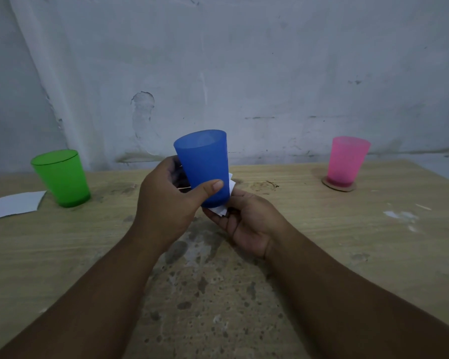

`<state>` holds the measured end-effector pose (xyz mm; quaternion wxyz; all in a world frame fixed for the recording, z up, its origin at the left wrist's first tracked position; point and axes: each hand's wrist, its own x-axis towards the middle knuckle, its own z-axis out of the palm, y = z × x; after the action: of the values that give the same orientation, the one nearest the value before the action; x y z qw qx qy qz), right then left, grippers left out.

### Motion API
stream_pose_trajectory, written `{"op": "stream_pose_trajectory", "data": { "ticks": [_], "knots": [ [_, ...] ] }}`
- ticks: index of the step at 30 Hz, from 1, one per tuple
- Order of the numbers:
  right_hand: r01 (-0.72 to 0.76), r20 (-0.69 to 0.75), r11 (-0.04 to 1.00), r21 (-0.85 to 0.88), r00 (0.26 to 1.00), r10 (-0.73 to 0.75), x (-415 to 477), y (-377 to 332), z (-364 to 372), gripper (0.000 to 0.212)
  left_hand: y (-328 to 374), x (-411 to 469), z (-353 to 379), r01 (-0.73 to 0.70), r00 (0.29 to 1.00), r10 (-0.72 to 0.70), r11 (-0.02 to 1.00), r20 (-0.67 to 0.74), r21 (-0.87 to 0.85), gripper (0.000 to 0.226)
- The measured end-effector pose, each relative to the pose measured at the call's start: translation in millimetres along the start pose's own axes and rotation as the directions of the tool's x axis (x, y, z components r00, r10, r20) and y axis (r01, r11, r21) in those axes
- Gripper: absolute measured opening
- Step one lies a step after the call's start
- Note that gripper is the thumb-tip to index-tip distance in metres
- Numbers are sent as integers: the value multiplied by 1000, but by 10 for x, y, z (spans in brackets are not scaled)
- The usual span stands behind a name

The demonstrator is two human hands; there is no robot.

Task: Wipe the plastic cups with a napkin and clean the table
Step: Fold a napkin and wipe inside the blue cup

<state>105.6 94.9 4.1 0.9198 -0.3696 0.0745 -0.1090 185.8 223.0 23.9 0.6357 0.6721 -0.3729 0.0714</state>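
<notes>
Head view: left hand (pixel 166 200) grips blue cup (pixel 205 167); right hand (pixel 246 224) clasps napkin (pixel 222 209) beneath.

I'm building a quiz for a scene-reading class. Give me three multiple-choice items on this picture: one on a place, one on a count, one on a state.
1. What does the pink cup stand on?
A. a round coaster
B. a white sheet
C. the green cup

2. How many plastic cups are in view?
A. two
B. three
C. four

3. What is the state of the blue cup?
A. lying on its side on the table
B. stacked inside another cup
C. held up off the table

Answers:
1 A: a round brown coaster shows under its base.
2 B: the green cup, the blue and the pink one.
3 C: the left hand grips its side, while the right hand holds a white napkin at its base, above the table.
</notes>
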Motion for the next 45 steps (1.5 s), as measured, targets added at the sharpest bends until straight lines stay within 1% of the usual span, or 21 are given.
{"op": "stream_pose_trajectory", "data": {
  "ticks": [4,7,9,12,14,20,24,28,31,33,34,35,36,37,38,39,40,42,43,44,45],
  "knots": [
    [-40,56,997,67,998,36,-33,38,40,31,16,-9,21,-20,1000,20,999,15,-47,63],
    [-65,86,997,47,994,61,-63,79,50,37,9,14,1,-33,999,35,999,35,-42,63],
    [-79,75,997,-11,994,80,-83,95,37,38,-26,22,-32,-29,999,30,999,45,-27,62],
    [-102,46,992,-75,993,105,-107,83,6,37,-91,33,-91,-6,999,7,999,41,-35,53],
    [-113,33,990,-86,993,116,-117,61,-14,35,-108,43,-122,6,999,-4,999,40,-52,48],
    [-116,-13,988,-107,993,115,-119,-21,-80,33,-166,22,-117,33,999,-29,995,45,-91,47],
    [-90,-47,986,-143,995,84,-109,-30,-85,30,-179,34,-133,35,998,-31,995,47,-89,48],
    [-49,-67,978,-201,997,36,-101,-12,-74,29,-223,32,-159,37,998,-35,998,52,-45,50],
    [-13,-158,979,-202,987,-20,-75,-20,-63,31,-266,34,-191,36,998,-36,999,47,-1,55],
    [53,-247,982,-181,964,-97,-48,-36,-66,33,-307,28,-231,46,998,-46,999,33,10,59],
    [93,-286,970,-226,945,-158,-33,-50,-66,32,-331,25,-259,53,998,-53,999,23,11,62],
    [124,-317,922,-367,915,-249,-20,-72,-81,29,-354,24,-287,60,998,-60,998,9,16,63],
    [117,-316,792,-599,874,-369,-10,-94,-92,28,-378,29,-320,66,998,-66,998,-11,23,64],
    [82,-253,568,-819,837,-485,13,-104,-104,27,-400,40,-362,72,997,-71,997,-40,25,64],
    [59,-143,326,-944,814,-563,54,-104,-111,24,-417,51,-401,79,994,-77,997,-78,22,63],
    [55,-30,124,-991,799,-601,94,-95,-105,23,-429,65,-438,86,990,-84,996,-118,19,63],
    [55,61,-28,-998,787,-614,127,-79,-81,23,-442,80,-467,96,984,-92,995,-156,19,62],
    [68,228,-278,-958,767,-600,203,-13,4,27,-478,98,-510,132,966,-124,991,-226,20,62],
    [80,293,-375,-924,778,-556,244,19,48,27,-499,100,-523,155,956,-147,988,-255,12,62],
    [102,343,-450,-887,798,-496,282,54,91,25,-524,97,-537,178,944,-172,984,-281,-5,62],
    [117,363,-497,-860,825,-433,309,94,114,24,-543,95,-540,199,933,-196,980,-301,-19,62]
  ]
}}
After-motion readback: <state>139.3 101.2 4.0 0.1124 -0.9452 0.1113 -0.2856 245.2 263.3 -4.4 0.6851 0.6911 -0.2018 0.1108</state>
